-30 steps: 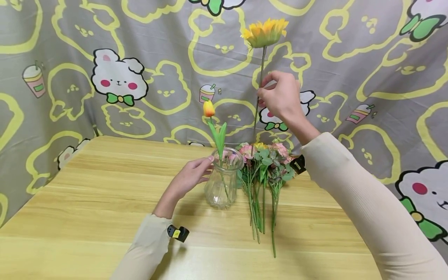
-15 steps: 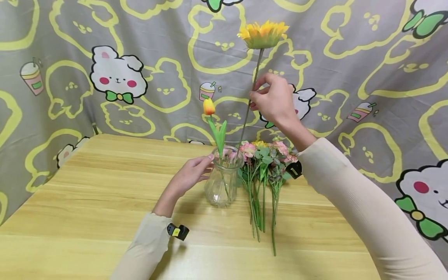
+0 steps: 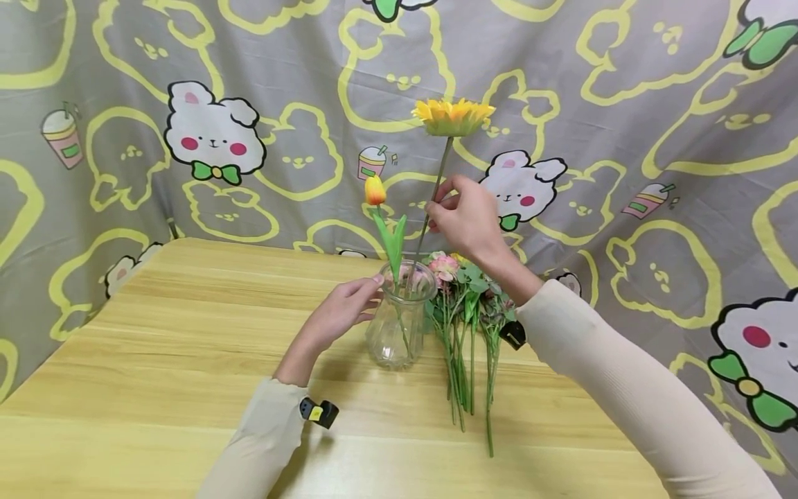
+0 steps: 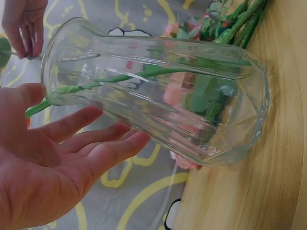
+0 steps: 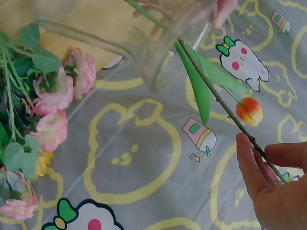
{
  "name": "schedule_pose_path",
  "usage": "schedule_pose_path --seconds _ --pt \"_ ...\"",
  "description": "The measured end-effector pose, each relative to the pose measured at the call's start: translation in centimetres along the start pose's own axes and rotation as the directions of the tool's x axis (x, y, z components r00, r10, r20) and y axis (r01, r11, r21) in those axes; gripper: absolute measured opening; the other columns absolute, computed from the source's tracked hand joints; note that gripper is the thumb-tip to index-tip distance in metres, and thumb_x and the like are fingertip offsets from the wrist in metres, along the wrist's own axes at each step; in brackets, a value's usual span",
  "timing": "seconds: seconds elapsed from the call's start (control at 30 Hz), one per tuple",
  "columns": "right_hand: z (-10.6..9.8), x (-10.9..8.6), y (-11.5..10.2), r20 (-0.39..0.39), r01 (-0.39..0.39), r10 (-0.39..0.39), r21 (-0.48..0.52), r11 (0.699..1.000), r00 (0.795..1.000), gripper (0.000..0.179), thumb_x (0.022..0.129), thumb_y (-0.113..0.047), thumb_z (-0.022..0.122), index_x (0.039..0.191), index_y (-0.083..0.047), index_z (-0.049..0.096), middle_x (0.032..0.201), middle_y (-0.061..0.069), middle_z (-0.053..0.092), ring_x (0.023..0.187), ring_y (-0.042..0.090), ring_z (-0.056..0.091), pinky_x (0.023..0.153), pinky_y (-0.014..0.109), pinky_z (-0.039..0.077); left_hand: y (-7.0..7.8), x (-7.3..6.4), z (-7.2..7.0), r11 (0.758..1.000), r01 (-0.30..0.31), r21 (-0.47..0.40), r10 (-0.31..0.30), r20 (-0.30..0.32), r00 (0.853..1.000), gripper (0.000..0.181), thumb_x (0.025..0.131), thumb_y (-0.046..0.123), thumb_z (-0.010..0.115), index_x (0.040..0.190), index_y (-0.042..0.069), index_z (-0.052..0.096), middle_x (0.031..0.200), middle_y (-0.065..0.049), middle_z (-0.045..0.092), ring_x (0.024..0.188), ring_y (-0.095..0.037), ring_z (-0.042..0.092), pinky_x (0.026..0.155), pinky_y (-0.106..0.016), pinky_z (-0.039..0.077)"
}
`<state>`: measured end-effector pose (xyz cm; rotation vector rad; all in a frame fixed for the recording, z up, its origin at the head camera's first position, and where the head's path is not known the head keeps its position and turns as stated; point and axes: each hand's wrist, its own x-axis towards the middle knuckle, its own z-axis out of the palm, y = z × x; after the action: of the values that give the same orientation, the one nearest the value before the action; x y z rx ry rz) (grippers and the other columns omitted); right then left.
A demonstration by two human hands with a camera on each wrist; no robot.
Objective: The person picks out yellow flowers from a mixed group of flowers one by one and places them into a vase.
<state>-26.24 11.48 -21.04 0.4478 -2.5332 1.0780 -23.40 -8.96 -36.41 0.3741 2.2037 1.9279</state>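
Observation:
A clear ribbed glass vase (image 3: 382, 339) stands upright on the table, with one orange-yellow tulip (image 3: 375, 190) leaning in it. My left hand (image 3: 337, 310) rests at the vase's left side, thumb by the rim and fingers fairly straight along the glass in the left wrist view. Above and right of the vase, my right hand (image 3: 469, 216) pinches the stem of a yellow sunflower (image 3: 453, 118) between thumb and fingers. That thin dark stem (image 5: 225, 108) slants down through the mouth, and its lower end (image 4: 91, 56) sits inside the neck.
Right of the vase lies a bunch of artificial flowers (image 3: 464, 305), pink blooms and green leaves toward the back, stems pointing to the front. A grey patterned cloth (image 3: 293, 125) hangs behind the wooden table (image 3: 187, 360).
My right hand has moved left and down with the sunflower, bringing its stem from behind the vase's right side into the mouth. The left hand and vase have stayed put.

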Motion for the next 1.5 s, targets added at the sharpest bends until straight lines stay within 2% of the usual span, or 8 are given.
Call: schedule_pose_path --seconds 0.17,0.33,0.5,0.7,1.0,1.23,1.5 --pt "0.7 -0.7 0.5 0.035 -0.018 0.017 0.01 1.0 0.999 0.01 0.099 -0.017 0.061 0.101 -0.007 0.062 0.081 0.013 0.077 0.067 0.019 0.074 0.048 0.028 0.048 0.1 0.0 0.1 1.0 0.001 0.002 -0.001 -0.011 1.0 0.063 0.106 0.053 0.043 0.144 0.005 0.054 0.142 -0.019 0.058 0.133 -0.035 0.057 0.108 -0.043 0.053" --pt "1.5 -1.3 1.0 0.08 -0.03 0.029 0.018 0.999 0.996 0.014 0.101 -0.018 0.057 0.103 -0.006 0.064 0.082 0.014 0.077 0.068 0.021 0.074 0.049 0.027 0.05 0.0 0.1 0.1 1.0 0.001 0.004 -0.001 -0.009 1.0 0.062 0.106 0.053 0.043 0.144 0.005 0.054 0.142 -0.018 0.058 0.133 -0.034 0.057 0.107 -0.042 0.053" --pt "2.3 -2.0 1.7 0.11 -0.025 0.025 0.005 1.0 0.994 0.016 0.102 -0.021 0.057 0.105 -0.007 0.066 0.083 0.013 0.077 0.068 0.023 0.074 0.044 0.029 0.048 0.0 0.1 0.1 1.0 -0.002 0.001 0.002 -0.008 1.0 0.062 0.107 0.052 0.043 0.144 0.004 0.054 0.142 -0.018 0.058 0.132 -0.034 0.057 0.107 -0.042 0.053" --pt "3.1 -2.6 2.4 0.152 -0.037 0.04 -0.018 0.999 0.988 0.018 0.102 -0.022 0.058 0.102 -0.008 0.068 0.078 0.012 0.074 0.06 0.024 0.069 0.044 0.03 0.047 0.0 0.1 0.1 1.0 0.004 0.004 -0.004 -0.016 1.0 0.061 0.106 0.052 0.044 0.143 0.005 0.055 0.14 -0.018 0.06 0.131 -0.034 0.059 0.106 -0.043 0.054" --pt "4.2 -3.0 3.0 0.155 0.027 -0.01 -0.109 0.994 0.988 0.019 0.096 -0.014 0.063 0.095 -0.002 0.077 0.083 0.011 0.076 0.057 0.016 0.063 0.051 0.027 0.049 0.0 0.1 0.1 0.999 -0.003 0.032 0.004 -0.026 1.0 0.062 0.106 0.055 0.043 0.143 0.007 0.056 0.139 -0.017 0.061 0.13 -0.033 0.06 0.105 -0.044 0.055" --pt "4.6 -3.2 3.6 0.186 0.064 -0.039 -0.131 0.989 0.982 0.019 0.096 -0.011 0.063 0.088 -0.002 0.077 0.075 0.009 0.074 0.048 0.014 0.055 0.045 0.024 0.044 0.0 0.1 0.1 0.999 -0.012 0.035 0.013 -0.018 1.0 0.064 0.106 0.056 0.042 0.145 0.007 0.054 0.141 -0.017 0.059 0.131 -0.033 0.059 0.105 -0.045 0.054" --pt "4.9 -3.4 3.9 0.198 0.068 -0.036 -0.155 0.986 0.979 0.018 0.096 -0.012 0.065 0.089 -0.003 0.079 0.077 0.009 0.075 0.049 0.013 0.057 0.047 0.024 0.047 0.1 0.0 0.1 0.999 -0.013 0.039 0.014 -0.024 1.0 0.066 0.106 0.055 0.042 0.147 0.005 0.052 0.142 -0.017 0.059 0.131 -0.033 0.059 0.105 -0.045 0.054"
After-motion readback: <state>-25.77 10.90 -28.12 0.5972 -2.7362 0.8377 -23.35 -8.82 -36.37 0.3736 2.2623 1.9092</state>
